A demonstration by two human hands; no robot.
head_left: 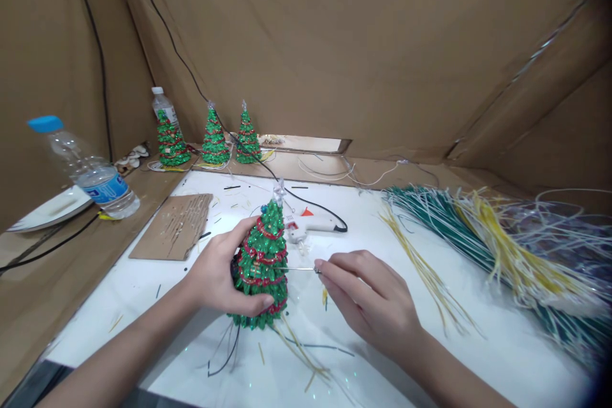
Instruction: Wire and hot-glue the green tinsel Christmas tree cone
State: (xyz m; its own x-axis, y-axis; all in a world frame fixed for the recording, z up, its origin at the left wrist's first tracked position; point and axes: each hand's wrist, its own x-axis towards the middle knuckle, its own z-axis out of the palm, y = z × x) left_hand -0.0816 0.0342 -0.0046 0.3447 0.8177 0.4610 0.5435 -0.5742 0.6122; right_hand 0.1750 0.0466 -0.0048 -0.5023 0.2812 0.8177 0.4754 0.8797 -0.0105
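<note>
Tree: glittering green cone-shaped Christmas tree with red garlands and a pale topper, standing roughly upright just left of the middle of the glossy white tabletop; whether its base touches the surface cannot be told.
Left grasp: the left hand is wrapped about the tree's left side, thumb lying across the lower front, fingers partly hidden behind.
Right pinch: the right hand is closed on the near end of a thin, straight metallic rod, gripped between thumb and fingertips; the rod points level to the left and its far end meets the tree's right side.
Beneath the tree: slender yellow strands and a bent black wire trail from under it toward the front.
Behind the tree: a white glue gun lies on its side with a black cable attached.
Back row: three similar green trees stand side by side along the brown cardboard wall.
Left edge: a clear bottle with a blue cap and blue label stands near a white plate; a torn flat cardboard piece lies nearer the hands.
Right heap: dark green wires with white ends lie under a thick yellow bundle, with a smaller loose yellow bunch just beside them.
Scraps: short dark and yellow clippings dot the tabletop.
</note>
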